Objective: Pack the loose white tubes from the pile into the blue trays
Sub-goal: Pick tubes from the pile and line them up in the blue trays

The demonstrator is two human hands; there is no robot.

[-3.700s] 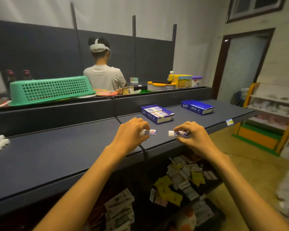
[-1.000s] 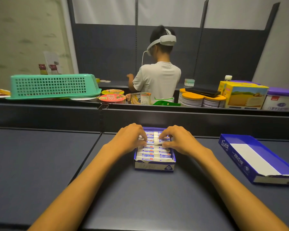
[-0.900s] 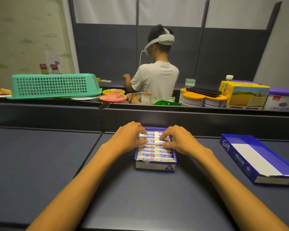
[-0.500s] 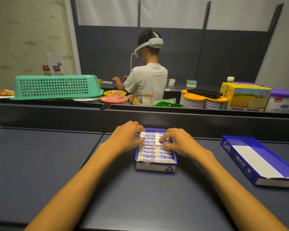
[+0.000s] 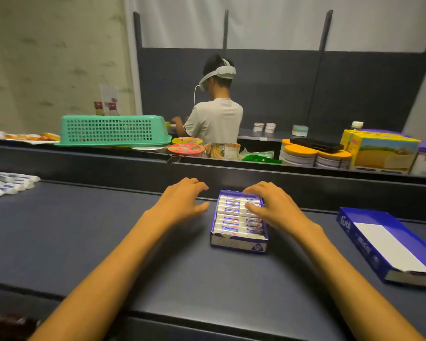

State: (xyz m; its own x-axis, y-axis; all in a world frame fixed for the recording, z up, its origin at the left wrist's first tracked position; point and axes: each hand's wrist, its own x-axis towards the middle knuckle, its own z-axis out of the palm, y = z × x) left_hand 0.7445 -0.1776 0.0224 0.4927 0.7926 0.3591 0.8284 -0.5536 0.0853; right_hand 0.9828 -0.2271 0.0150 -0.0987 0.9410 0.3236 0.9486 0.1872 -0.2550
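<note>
A blue tray (image 5: 237, 244) sits mid-shelf, filled with several white tubes (image 5: 231, 219) lying in rows. My right hand (image 5: 273, 205) rests on the tubes at the tray's far right, fingers spread and relaxed. Just left of the tray hovers my left hand (image 5: 182, 200), fingers loosely spread and holding nothing. The pile of loose white tubes (image 5: 8, 184) lies at the far left of the shelf. A second blue tray (image 5: 389, 247), with a bare white bottom, lies at the right.
A dark raised ledge (image 5: 305, 183) runs behind the shelf. Beyond it stand a green basket (image 5: 113, 130), food cups, tins and a yellow box (image 5: 381, 148). A person with a headset (image 5: 214, 116) stands with their back to me.
My left hand has come off the tubes and moved left, away from the tray. My right hand stays on the tubes. The view has shifted, bringing the loose pile into sight.
</note>
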